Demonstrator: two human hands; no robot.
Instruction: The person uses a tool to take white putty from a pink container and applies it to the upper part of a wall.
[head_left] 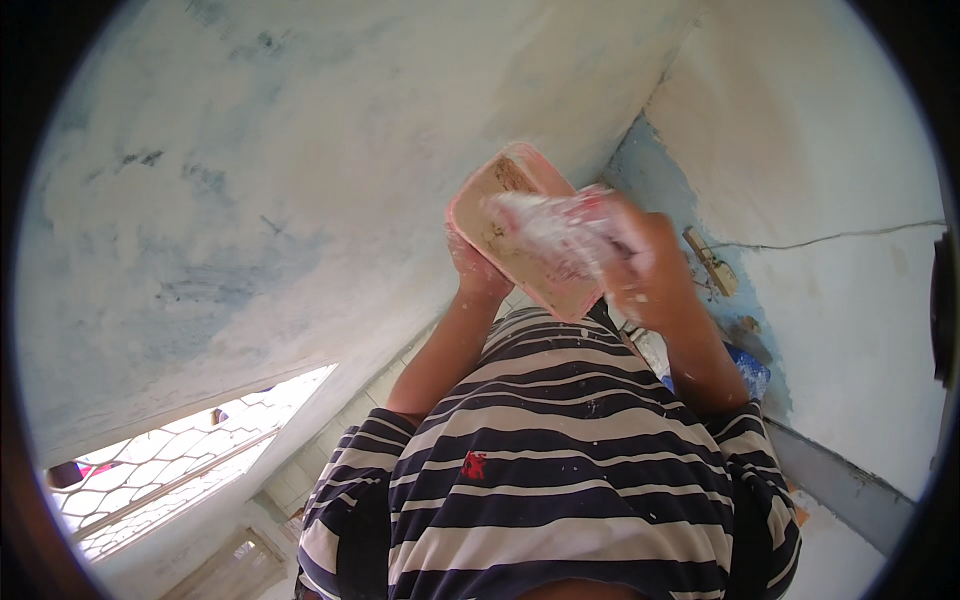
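My left hand grips a pink-rimmed rectangular tray by its left side; its inside is beige, with brown smudges. My right hand is closed on a white-coated, red-streaked applicator, which is over the middle of the tray and smeared by motion, so its exact shape and whether it touches the tray cannot be made out. White splashes show on both of my hands and forearms, and on my striped shirt.
A mottled white wall fills the upper left, above a window with a grille. On the right wall are bare blue patches, a wire and a small fixture. A blue object lies behind my right forearm.
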